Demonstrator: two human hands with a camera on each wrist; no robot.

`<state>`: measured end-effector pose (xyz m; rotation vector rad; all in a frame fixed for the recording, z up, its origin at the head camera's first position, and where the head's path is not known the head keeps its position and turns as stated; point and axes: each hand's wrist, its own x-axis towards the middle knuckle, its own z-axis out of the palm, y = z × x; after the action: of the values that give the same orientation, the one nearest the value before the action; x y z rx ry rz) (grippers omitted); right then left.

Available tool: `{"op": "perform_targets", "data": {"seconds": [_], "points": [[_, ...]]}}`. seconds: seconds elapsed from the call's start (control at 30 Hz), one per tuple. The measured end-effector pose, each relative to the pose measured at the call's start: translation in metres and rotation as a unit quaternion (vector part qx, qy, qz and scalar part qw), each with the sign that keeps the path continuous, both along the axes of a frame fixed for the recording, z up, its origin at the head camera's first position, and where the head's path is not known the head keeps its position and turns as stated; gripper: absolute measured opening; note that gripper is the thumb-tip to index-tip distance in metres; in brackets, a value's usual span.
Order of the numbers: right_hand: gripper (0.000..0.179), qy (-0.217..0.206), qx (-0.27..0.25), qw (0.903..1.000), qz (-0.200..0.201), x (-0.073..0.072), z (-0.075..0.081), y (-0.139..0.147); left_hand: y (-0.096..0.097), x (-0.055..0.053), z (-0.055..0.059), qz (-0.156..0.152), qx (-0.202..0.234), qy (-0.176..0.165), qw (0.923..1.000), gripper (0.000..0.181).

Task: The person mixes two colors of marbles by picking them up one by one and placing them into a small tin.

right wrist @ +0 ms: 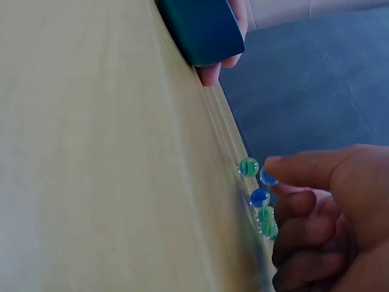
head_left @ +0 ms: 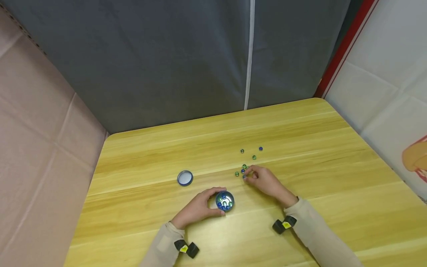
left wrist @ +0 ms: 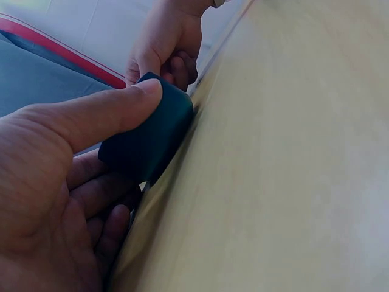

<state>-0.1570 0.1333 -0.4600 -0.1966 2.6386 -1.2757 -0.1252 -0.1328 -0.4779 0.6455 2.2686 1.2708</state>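
My left hand (head_left: 200,206) holds a small round blue tin (left wrist: 149,131) on the table, thumb on one side and fingers on the other. Inside the tin, several blue and green glass marbles (head_left: 225,204) show in the head view. To the right, my right hand (head_left: 265,181) pinches a blue marble (right wrist: 267,177) between thumb and index finger, low over the tabletop. Close beside those fingertips lie another blue marble (right wrist: 259,197) and green marbles (right wrist: 248,166). The right hand's other fingers are curled in the right wrist view.
A round blue-rimmed lid (head_left: 185,178) lies left of the tin, its pale inside facing up. Farther back are loose marbles, among them a blue one (head_left: 261,148) and a green one (head_left: 254,157). A grey curtain (head_left: 166,66) stands behind the wooden table (head_left: 140,155).
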Motion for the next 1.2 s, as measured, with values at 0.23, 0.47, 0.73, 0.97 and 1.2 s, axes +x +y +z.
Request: {"op": "perform_targets", "data": {"seconds": [0.23,0.47,0.73,0.97,1.2], "points": [[0.016,-0.02,-0.035,0.9989,0.022,0.008,0.009,-0.009,0.0,0.0,0.001,-0.001,-0.001,0.0,1.0,0.069],[0.013,-0.017,-0.039,0.9973,0.059,0.017,0.017,-0.019,0.0,0.001,0.002,-0.001,-0.004,0.0,1.0,0.069],[0.012,-0.018,-0.042,0.9946,0.093,0.025,0.021,-0.027,0.001,0.002,0.005,0.003,-0.002,-0.004,1.0,0.068],[0.014,-0.031,-0.057,0.9908,0.119,0.031,0.022,-0.033,0.0,0.001,0.006,0.0,-0.001,-0.003,1.0,0.067],[0.014,-0.042,-0.06,0.9872,0.141,0.036,0.021,-0.038,0.0,0.001,0.004,-0.002,-0.006,0.001,1.0,0.067]]}}
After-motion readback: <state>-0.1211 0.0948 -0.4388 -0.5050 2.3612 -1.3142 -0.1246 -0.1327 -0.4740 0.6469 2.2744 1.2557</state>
